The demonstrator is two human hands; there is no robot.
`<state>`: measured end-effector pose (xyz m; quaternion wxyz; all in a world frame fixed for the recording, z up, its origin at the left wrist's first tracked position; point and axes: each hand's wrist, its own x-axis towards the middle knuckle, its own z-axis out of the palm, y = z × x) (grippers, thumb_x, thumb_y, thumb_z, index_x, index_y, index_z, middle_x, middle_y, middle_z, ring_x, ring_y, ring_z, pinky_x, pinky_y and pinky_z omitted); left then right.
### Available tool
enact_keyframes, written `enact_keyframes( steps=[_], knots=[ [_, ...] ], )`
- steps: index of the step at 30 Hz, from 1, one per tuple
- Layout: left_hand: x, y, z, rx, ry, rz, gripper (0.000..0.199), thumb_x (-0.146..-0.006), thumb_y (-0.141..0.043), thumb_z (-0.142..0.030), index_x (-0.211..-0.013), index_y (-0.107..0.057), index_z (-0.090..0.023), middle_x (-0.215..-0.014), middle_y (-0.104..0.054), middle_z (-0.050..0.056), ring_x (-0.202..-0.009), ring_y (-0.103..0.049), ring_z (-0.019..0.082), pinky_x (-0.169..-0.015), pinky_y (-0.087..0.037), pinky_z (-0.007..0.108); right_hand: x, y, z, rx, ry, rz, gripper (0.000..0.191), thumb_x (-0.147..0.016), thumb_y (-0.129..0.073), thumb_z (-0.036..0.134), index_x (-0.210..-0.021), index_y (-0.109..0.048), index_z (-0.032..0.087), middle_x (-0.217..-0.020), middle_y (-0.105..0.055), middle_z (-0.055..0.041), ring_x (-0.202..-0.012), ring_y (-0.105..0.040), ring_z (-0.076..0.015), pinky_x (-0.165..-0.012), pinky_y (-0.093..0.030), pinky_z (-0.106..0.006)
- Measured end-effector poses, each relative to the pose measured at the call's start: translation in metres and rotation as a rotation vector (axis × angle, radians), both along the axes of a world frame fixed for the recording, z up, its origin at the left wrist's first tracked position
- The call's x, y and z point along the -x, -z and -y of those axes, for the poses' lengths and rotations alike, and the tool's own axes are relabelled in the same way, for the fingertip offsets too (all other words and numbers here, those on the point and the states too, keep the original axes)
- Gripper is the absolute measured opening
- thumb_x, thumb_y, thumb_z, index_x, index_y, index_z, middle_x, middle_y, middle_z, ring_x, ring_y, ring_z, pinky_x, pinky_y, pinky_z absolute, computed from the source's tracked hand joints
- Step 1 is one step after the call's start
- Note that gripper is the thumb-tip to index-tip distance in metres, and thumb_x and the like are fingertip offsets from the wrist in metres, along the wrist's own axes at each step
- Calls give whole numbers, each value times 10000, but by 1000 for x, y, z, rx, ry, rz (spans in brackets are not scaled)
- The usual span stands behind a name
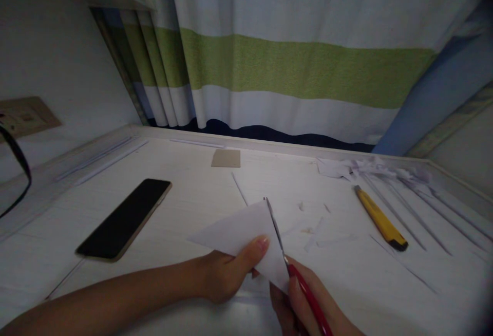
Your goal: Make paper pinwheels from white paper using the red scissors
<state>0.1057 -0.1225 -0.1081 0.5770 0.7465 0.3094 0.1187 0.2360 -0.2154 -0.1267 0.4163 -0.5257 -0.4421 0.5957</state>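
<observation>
My left hand (234,269) pinches a white piece of paper (231,228), its thumb lying on top and the other fingers mostly hidden beneath. The paper narrows to a point on the left. Wrapped round the red handles of a pair of scissors (310,295) is my right hand (319,295), low in the view. The blades run along the paper's right edge, tips pointing away from me. Narrow paper offcuts (316,236) lie on the table just right of the blades.
On the white table (185,187), a black phone (125,218) lies left and a yellow box cutter (379,218) right. Crumpled paper scraps (381,169) and thin rolled paper sticks (419,212) sit back right. A beige card (226,158) is near the rear ledge, below a striped curtain (288,69).
</observation>
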Motion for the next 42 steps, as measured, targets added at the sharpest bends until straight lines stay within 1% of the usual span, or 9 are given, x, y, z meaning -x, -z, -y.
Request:
enact_keyframes(
  steps=[7, 13, 18, 23, 28, 30, 33, 37, 42],
  knots=[
    [-1, -1, 1, 27, -40, 8, 471, -822, -268, -475, -472, -409, -194, -504, -422, -27, -510, -397, 122, -615, -374, 229, 2, 1, 0, 1, 39, 40, 619, -641, -346, 740, -813, -457, 157, -519, -285, 86, -407, -252, -49, -397, -219, -199],
    [-1, -1, 0, 35, -21, 5, 449, -826, -298, -439, -478, -439, -193, -494, -413, -30, -507, -398, 122, -622, -382, 224, 2, -1, -3, 37, 23, 1, 574, -650, -362, 725, -745, -468, 169, -435, -263, 105, -368, -244, -46, -363, -219, -180],
    [-1, -2, 1, 20, -46, 13, 458, -816, -296, -463, -480, -439, -188, -514, -420, -23, -511, -394, 121, -605, -392, 221, -1, 3, -6, 51, -8, -25, 558, -629, -392, 727, -668, -442, 173, -406, -340, 90, -338, -293, -42, -343, -224, -177],
    [-1, 1, 2, 45, -35, 7, 445, -798, -308, -492, -505, -429, -179, -522, -433, -15, -525, -421, 122, -586, -404, 227, -1, 7, -7, 71, -9, -77, 536, -637, -401, 717, -692, -424, 184, -403, -311, 105, -322, -278, -40, -319, -223, -165],
    [0, 10, -3, 134, 76, 118, 509, -785, -277, -548, -600, -523, -143, -620, -533, 38, -628, -495, 158, -624, -420, 267, -15, -5, -17, -130, 135, 71, 426, -776, -391, 559, -579, -434, 184, -362, -399, 61, -340, -392, -77, -363, -315, -196],
    [-1, 11, -4, 155, 60, 133, 523, -758, -310, -583, -665, -553, -129, -639, -545, 44, -624, -499, 161, -627, -422, 281, -26, -13, -24, -203, 181, 94, 331, -753, -502, 475, -613, -473, 176, -386, -464, 53, -353, -425, -85, -380, -345, -200],
    [0, 10, -5, 166, 102, 116, 535, -738, -345, -605, -752, -579, -123, -645, -554, 39, -620, -505, 161, -631, -428, 287, -39, -22, -32, -239, 250, 95, 255, -711, -587, 405, -753, -543, 157, -584, -598, -3, -458, -519, -107, -421, -397, -211],
    [2, 6, -5, 131, 255, 68, 503, -775, -339, -558, -902, -585, -139, -724, -584, 48, -655, -521, 167, -674, -433, 304, -40, -26, -35, -139, 238, 26, 294, -616, -688, 304, -849, -574, 165, -728, -622, -14, -513, -538, -102, -429, -410, -205],
    [-2, 4, -6, 88, 344, 86, 412, -810, -357, -465, -994, -556, -155, -814, -597, 62, -791, -529, 191, -792, -400, 354, -35, -26, -31, -53, 226, -32, 244, -618, -694, 219, -825, -572, 177, -634, -558, 51, -490, -496, -60, -458, -395, -180]
  ],
)
